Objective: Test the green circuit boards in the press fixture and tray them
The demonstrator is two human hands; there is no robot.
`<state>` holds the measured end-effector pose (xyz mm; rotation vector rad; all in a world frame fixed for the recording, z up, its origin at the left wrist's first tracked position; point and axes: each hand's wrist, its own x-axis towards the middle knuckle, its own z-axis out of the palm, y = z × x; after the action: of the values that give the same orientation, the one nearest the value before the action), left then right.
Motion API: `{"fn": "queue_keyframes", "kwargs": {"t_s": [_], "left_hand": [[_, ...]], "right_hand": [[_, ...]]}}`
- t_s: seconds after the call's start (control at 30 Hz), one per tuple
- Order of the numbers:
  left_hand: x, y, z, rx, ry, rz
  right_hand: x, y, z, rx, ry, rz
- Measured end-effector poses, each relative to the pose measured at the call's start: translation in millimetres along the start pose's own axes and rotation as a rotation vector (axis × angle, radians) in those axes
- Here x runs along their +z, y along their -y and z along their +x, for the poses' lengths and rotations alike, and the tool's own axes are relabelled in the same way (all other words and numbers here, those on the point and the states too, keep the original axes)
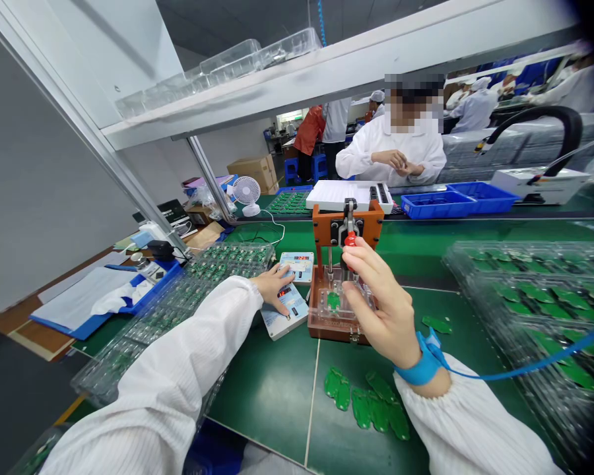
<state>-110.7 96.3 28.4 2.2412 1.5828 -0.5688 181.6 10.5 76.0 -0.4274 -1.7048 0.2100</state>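
My left hand (272, 286) lies with its fingers spread over two small white-and-blue boxes with red digital readouts, the front box (288, 316) and the rear box (299, 265). My right hand (383, 300), with a blue wrist strap (422, 363), has its fingers closed at the red handle (350, 240) of a toggle clamp. That clamp is mounted on a brown test fixture (339, 333) with an orange upper frame. Inside the fixture, beneath a clear plate, sits a green circuit board (333, 301). Several loose green boards (371, 410) lie in front, and a single board (436, 324) lies to the right.
Clear trays of boards stand on the left (178, 310) and the right (539, 290). Behind the fixture are blue bins (438, 203), a white tray (346, 196) and a small fan (247, 191). A shelf (277, 86) crosses overhead. A co-worker (393, 155) sits opposite.
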Motion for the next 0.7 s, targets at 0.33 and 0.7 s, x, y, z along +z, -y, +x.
{"fn": "queue_keyframes", "kwargs": {"t_s": [0.33,0.7], "left_hand": [[5.5,8.2,-14.3,-0.009,-0.196,-0.153],[4.6,127.0,-88.7,-0.745,-0.496,-0.089]], "right_hand": [[2.5,-0.6,-4.7,0.022,-0.024,-0.031],[5.2,-4.8,-8.0,0.019,-0.059,-0.061]]}}
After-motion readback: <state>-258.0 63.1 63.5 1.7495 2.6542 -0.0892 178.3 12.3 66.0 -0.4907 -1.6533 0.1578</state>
